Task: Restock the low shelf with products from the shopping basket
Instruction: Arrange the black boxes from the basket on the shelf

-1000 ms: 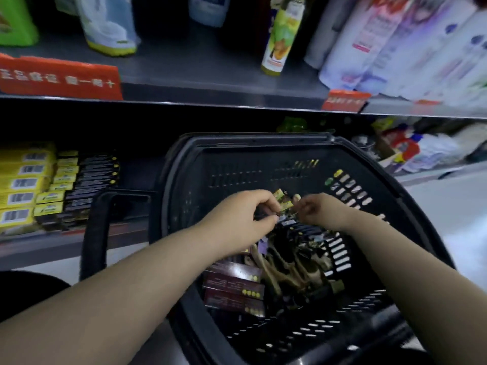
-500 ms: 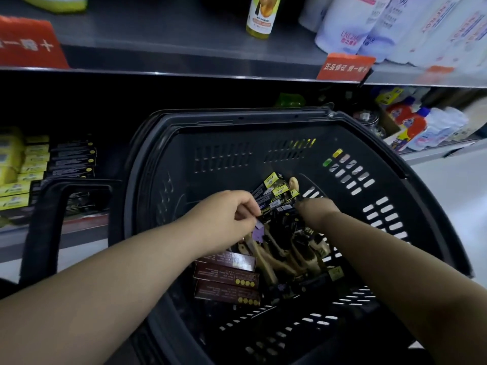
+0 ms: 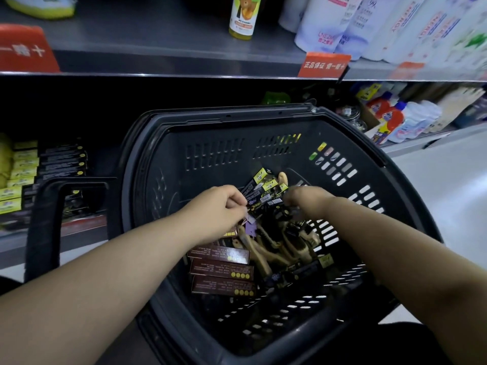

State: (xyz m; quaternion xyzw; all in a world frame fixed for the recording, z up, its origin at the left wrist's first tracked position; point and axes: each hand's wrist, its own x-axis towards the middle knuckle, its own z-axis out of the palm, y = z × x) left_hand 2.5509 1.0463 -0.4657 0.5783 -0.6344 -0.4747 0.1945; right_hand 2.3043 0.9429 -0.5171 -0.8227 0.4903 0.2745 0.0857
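Reference landmark: shopping basket [image 3: 263, 122], black, slotted walls, tilted towards me.

1. Black-and-yellow boxes [image 3: 264, 189]: a fanned bundle inside the basket, towards its far wall, raised above the other stock.
2. My left hand [image 3: 220, 208]: inside the basket, fingers curled, thumb and fingertips pinching the bundle's near left end.
3. My right hand [image 3: 307, 200]: inside the basket, against the bundle's right end. The fingers curl under and are hidden by the back of the hand, so I cannot tell whether they grip.
4. Maroon boxes [image 3: 221, 270]: three stacked flat on the basket floor, near side, partly under my left forearm.
5. Tan-handled items [image 3: 279, 248]: heaped on the basket floor, kind hard to make out; purple tag [image 3: 250, 227] among them.
6. Basket handle [image 3: 43, 219]: left of the basket, standing in front of the low shelf [image 3: 84, 223].
7. Yellow and black cartons [image 3: 39, 169]: on that shelf, left of the basket, dim.
8. Above the basket: yellow bottle [image 3: 243, 17], white pouches [image 3: 369, 22] cut off at the top, orange label [image 3: 325, 64].
9. Detergent bottles [image 3: 390, 117]: right of the basket, blurred.
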